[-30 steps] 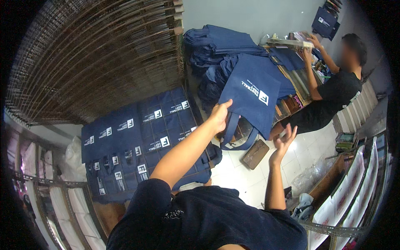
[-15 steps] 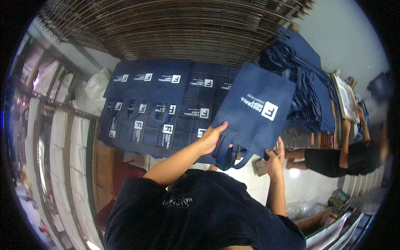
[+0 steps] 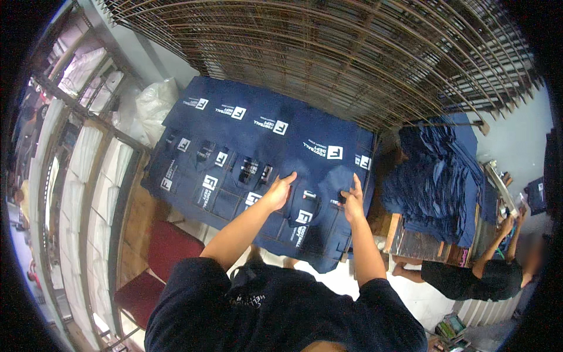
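A navy tote bag with a white print lies over other printed bags on the table, at the right end of the far row. My left hand pinches its near left corner, thumb on top. At the near right corner, my right hand holds the edge between thumb and fingers, one finger stretched forward. Loops of handles hang between my hands, partly hidden. More navy bags with the same white print lie in overlapping rows to the left and nearer to me.
A heap of navy bags sits on a wooden stand to the right. Wire drying racks rise behind the table. To the left are a maroon chair, a shelf rack and a clear plastic sack. Another person works with a frame at right.
The bag, raised and tilted in both hands before, has come down leftward onto the table at the end of the far row. My view has turned a little.
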`<action>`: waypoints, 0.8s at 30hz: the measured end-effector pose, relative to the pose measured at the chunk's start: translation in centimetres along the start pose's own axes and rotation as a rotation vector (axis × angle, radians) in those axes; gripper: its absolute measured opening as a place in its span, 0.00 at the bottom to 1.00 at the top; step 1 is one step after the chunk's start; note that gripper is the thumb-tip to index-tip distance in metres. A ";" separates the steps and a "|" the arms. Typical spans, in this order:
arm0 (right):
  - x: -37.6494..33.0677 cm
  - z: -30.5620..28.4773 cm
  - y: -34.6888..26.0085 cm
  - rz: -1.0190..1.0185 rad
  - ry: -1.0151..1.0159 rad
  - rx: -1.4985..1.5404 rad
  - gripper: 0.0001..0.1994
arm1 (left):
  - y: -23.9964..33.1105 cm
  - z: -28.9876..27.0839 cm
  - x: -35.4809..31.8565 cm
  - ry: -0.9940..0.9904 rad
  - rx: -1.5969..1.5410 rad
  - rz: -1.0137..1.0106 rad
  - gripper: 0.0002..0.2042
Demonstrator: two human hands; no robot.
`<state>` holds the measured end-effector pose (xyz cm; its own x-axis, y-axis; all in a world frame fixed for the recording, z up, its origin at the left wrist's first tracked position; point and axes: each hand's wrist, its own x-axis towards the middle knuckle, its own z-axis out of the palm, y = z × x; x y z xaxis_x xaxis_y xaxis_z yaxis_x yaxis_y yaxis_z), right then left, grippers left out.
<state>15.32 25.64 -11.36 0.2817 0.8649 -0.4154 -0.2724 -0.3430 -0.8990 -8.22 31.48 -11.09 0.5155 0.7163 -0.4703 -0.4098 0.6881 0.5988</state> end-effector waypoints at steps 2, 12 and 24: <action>3.1 1.3 1.1 0.006 0.025 0.023 0.37 | 1.3 -1.2 1.6 -0.005 0.021 -0.029 0.17; 11.6 1.9 8.9 0.145 0.203 -0.149 0.35 | -3.4 -7.7 3.7 0.344 0.523 -0.260 0.48; 12.9 1.9 8.9 0.141 0.217 -0.172 0.35 | -6.9 -9.2 6.0 0.567 0.866 0.075 0.38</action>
<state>14.81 34.48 -24.43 0.4471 0.7124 -0.5410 -0.1681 -0.5271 -0.8330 -9.23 32.06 -24.01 -0.0104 0.8578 -0.5139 0.3708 0.4806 0.7947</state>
